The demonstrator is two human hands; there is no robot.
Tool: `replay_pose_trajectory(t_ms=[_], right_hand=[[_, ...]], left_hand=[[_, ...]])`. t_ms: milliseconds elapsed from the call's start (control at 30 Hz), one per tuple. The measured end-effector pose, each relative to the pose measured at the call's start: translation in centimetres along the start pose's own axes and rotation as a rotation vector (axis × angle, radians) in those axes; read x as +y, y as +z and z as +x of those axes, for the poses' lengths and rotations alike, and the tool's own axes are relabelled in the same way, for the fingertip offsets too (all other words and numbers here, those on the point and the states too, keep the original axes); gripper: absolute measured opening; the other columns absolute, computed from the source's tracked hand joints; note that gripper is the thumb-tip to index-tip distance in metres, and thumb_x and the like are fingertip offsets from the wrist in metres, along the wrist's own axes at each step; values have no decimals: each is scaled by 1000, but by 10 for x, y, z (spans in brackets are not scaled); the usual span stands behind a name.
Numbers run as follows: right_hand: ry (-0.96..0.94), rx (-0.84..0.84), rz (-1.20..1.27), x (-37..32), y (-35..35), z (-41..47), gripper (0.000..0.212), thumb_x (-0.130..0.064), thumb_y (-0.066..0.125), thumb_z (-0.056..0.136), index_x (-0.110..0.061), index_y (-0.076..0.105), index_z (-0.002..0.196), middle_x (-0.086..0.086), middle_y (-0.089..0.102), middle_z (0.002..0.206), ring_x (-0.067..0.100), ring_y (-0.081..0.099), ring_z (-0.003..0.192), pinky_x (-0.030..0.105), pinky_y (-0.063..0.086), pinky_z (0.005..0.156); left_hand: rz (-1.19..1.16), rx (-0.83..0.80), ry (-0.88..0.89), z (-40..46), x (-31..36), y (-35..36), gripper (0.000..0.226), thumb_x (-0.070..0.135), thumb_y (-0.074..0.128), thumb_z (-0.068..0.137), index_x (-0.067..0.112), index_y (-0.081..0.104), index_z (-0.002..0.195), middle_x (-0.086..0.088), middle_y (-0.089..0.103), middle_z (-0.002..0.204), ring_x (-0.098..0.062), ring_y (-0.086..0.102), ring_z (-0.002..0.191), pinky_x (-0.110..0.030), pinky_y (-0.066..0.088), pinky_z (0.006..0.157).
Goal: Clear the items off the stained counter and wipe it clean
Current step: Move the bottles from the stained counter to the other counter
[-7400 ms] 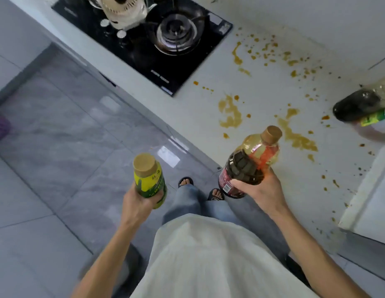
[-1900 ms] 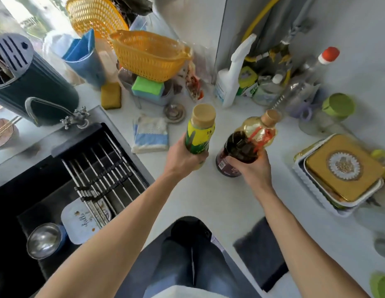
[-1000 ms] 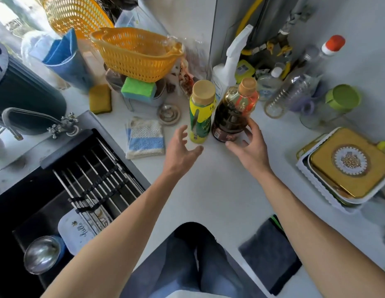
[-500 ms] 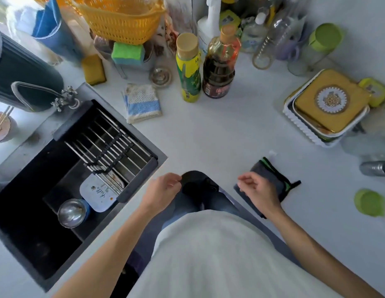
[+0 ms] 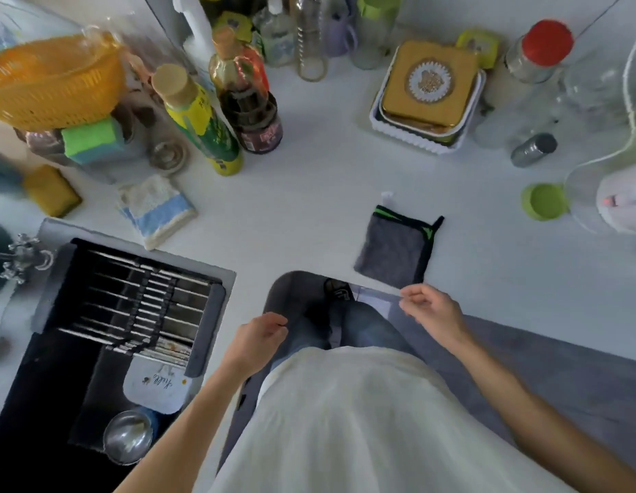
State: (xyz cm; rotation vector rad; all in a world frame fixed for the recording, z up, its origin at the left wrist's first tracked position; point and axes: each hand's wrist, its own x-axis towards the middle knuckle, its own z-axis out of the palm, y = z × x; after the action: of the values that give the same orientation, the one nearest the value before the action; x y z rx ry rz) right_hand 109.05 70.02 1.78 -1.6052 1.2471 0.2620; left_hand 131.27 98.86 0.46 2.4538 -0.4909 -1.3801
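Both hands are empty, fingers loosely curled: the left hand (image 5: 258, 341) low centre, the right hand (image 5: 432, 309) just below the folded grey cloth (image 5: 396, 249) on the table (image 5: 309, 215). Two bottles, yellow-green (image 5: 199, 121) and dark sauce (image 5: 247, 97), stand upper left. Probably next: pinch the cloth's near edge, lift it flat and carry it folded.
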Motion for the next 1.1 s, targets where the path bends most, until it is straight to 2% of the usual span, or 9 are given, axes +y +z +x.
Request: replay_pose_trajectory(t_ms=[100, 200, 333, 500, 633, 767, 933, 1000, 1100], right_hand=[[95, 83, 88, 44, 10, -31, 17, -21, 75, 92, -33, 74, 103, -12, 77, 95, 5, 70, 85, 28, 54, 83], [201, 175, 161, 100, 24, -67, 18, -11, 76, 93, -19, 75, 109, -2, 78, 98, 15, 71, 88, 34, 55, 84], [407, 316, 359, 172, 45, -123, 17, -2, 71, 96, -3, 73, 113, 13, 77, 95, 26, 70, 78, 34, 54, 69], [621, 412, 633, 238, 82, -188, 17, -9, 72, 97, -11, 72, 114, 9, 78, 96, 29, 73, 84, 34, 54, 73], [761, 517, 840, 274, 106, -227, 13, -11, 73, 96, -13, 74, 109, 4, 77, 91, 23, 73, 75, 32, 54, 65], [842, 579, 990, 309, 105, -247, 13, -11, 74, 95, -12, 74, 108, 6, 76, 91, 24, 72, 74, 35, 55, 69], [844, 643, 1095, 349, 70, -251, 14, -12, 69, 97, -12, 73, 111, 11, 76, 97, 24, 70, 77, 34, 52, 72], [821, 687, 1128, 362, 42, -250, 13, -12, 67, 98, -14, 73, 109, 13, 76, 101, 25, 71, 81, 34, 51, 73], [774, 788, 1162, 376, -6, -248, 14, -13, 64, 99, -18, 74, 107, 8, 77, 102, 22, 73, 83, 29, 52, 68]], left_hand=[[105, -73, 74, 12, 8, 2, 30, 29, 57, 102, 31, 70, 129, 10, 74, 121, -20, 68, 117, -26, 47, 92], [222, -146, 172, 24, 32, 9, 30, 29, 55, 103, 29, 70, 129, 9, 73, 129, -22, 65, 122, -29, 48, 100], [377, -239, 301, 35, 83, 32, 30, 31, 54, 104, 28, 72, 128, 7, 72, 133, -24, 63, 128, -31, 44, 108], [492, -376, 409, 37, 155, 78, 30, 32, 54, 99, 32, 70, 124, 6, 73, 129, -21, 65, 121, -29, 45, 95], [547, -475, 473, 32, 201, 125, 17, 37, 57, 99, 45, 64, 112, 12, 70, 115, 0, 63, 99, -16, 44, 78], [684, -474, 521, 28, 232, 172, 16, 32, 58, 101, 40, 67, 112, 12, 70, 115, -10, 66, 108, -24, 45, 90], [837, -456, 510, 23, 260, 218, 19, 36, 61, 102, 28, 71, 116, 14, 69, 103, -6, 65, 96, -17, 42, 79], [934, -454, 496, 24, 267, 231, 22, 31, 59, 104, 22, 72, 119, 7, 71, 110, -15, 67, 106, -24, 42, 88], [1084, -473, 461, 26, 280, 246, 28, 26, 55, 106, 18, 70, 128, -1, 71, 124, -21, 65, 121, -25, 40, 90]])
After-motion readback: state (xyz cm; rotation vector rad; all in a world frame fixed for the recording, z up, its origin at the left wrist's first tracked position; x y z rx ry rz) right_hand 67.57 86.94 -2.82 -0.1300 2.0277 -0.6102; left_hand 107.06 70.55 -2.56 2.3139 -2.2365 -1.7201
